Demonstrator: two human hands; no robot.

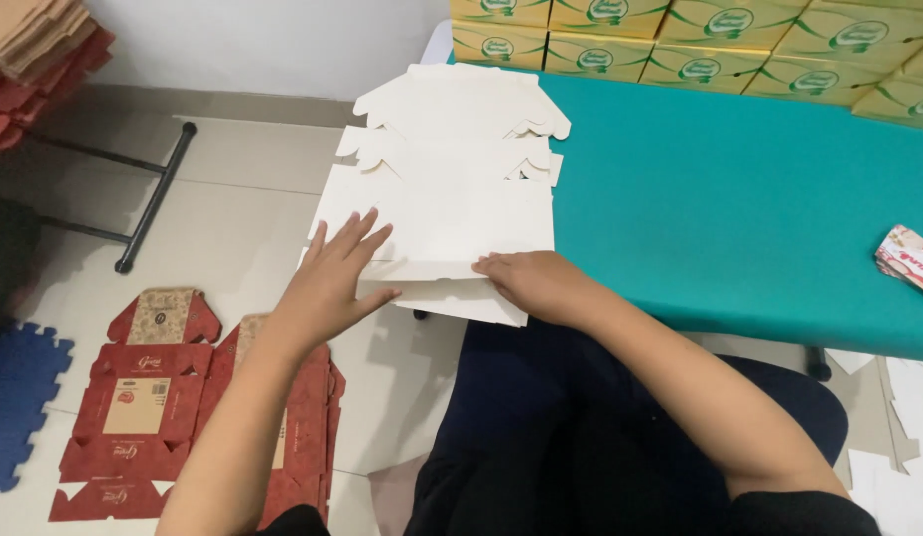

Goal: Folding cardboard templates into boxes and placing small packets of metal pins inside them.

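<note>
A flat cream-coloured die-cut cardboard box blank (pixel 452 169) lies with its plain side up, partly on the left end of a teal table (pixel 739 199) and overhanging its edge. My left hand (pixel 334 273) presses flat on the blank's near left part, fingers spread. My right hand (pixel 526 280) rests on the near flap with fingers curled, pinching or pressing the folded edge. The nearest flap (pixel 452 298) is bent along a crease between the two hands.
Yellow-green printed boxes (pixel 700 40) are stacked along the table's far edge. Red printed flat blanks (pixel 144 397) lie on the tiled floor at left, beside a blue foam mat (pixel 20 397). More flat cardboard (pixel 35 50) is piled at top left. A red-and-white package (pixel 913 258) sits at the right.
</note>
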